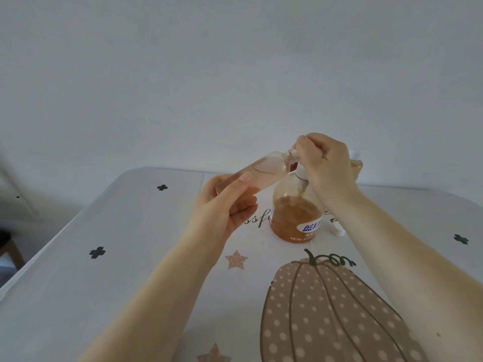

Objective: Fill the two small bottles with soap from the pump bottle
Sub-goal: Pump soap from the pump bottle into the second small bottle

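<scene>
The pump bottle [296,215] stands mid-table, about half full of amber soap, with a blue and white label. My right hand [326,163] covers its pump head, fingers curled over the top. My left hand [224,202] holds a small clear bottle [261,171] tilted, its open neck up against the pump spout; it holds some soap. A second small bottle [356,163] with a white cap stands behind my right hand, mostly hidden. A small white cap [338,229] lies on the table beside the pump bottle, under my right wrist.
The table [104,283] has a white cloth printed with a dotted pumpkin, stars and dark clovers. A plain wall rises behind it. The table's left edge drops off toward a wooden chair leg [11,253].
</scene>
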